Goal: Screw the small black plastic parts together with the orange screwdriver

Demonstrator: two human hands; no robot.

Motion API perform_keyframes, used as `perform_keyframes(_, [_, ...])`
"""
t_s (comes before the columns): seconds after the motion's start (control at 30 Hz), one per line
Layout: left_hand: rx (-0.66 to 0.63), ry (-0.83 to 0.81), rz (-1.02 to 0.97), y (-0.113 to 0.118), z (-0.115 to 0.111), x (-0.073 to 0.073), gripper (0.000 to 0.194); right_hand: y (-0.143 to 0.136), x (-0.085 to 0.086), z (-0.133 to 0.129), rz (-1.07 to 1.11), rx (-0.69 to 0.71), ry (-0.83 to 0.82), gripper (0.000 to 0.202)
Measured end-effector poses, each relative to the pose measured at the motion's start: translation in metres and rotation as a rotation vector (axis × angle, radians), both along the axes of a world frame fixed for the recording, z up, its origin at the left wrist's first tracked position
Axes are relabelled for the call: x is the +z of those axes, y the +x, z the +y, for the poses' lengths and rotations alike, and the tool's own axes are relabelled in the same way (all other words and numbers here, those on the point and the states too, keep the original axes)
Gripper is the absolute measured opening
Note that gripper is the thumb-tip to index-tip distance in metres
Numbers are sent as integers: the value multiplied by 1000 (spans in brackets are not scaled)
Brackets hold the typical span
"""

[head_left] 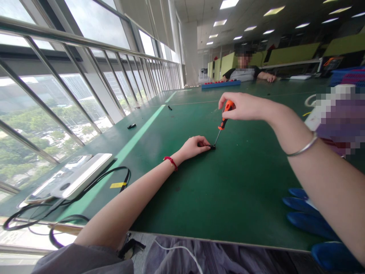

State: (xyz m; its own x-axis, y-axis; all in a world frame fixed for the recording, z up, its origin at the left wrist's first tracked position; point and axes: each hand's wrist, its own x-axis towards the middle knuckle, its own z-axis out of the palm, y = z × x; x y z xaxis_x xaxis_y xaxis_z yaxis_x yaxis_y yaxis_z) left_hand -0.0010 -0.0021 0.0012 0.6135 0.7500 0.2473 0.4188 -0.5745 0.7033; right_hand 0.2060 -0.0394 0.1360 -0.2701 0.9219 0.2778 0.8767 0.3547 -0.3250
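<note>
I log: left hand (199, 147), fingertips pinching a small black part (212, 147) at its three o'clock, shape too small to make out; right hand (241, 107), fingers wrapped round an orange-black screwdriver (223, 121), leaning toward one o'clock, tip at the part; green table (228, 198) beneath.

Bright windows (97, 24), metal railing (57, 37), ceiling lights (229, 3)

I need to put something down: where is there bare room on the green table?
The widest bare patch of table lies between the left forearm and the blue glove. Another lies beyond the left hand, toward the blue tray. Crowded: near left, with the white device and black cable, and around the screwdriver.
</note>
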Motion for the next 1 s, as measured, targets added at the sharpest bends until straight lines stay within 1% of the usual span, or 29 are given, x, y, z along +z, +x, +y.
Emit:
perform_keyframes(0.1, [-2, -4, -2, 0, 0, 1, 21, 0, 0, 0, 8, -3, -26, 22])
perform_keyframes(0.2, [-7, -10, -8, 0, 0, 1, 22, 0, 0, -3, 24, -13, -61, 30])
perform_keyframes(0.3, [-12, -13, -14, -1, 1, 0, 23, 0, 0, -3, 35, 1, -20, 20])
perform_keyframes(0.4, [-12, -12, -19, -1, 2, -1, 23, -2, 0, -4, 32, -6, -16, 27])
perform_keyframes(0.47, [-13, -11, -24, -1, 2, -1, 24, -3, 1, -5, 15, -17, -31, 26])
perform_keyframes(0.53, [-13, -6, -28, -1, 1, -1, 24, -4, 2, -7, -9, -31, -9, 23])
perform_keyframes(0.6, [-14, 2, -27, -1, 1, -1, 23, -6, 3, -9, -18, -45, 49, 20])
perform_keyframes(0.73, [-11, 11, -22, 0, 0, 0, 22, -10, 3, -11, 14, -36, 118, 16])
perform_keyframes(0.87, [2, 23, -19, 1, 0, 0, 20, -14, 2, -12, 9, -9, 146, 16])
perform_keyframes(1.0, [9, 20, -16, 1, 0, 0, 20, -17, 0, -13, -12, -1, 121, 16])
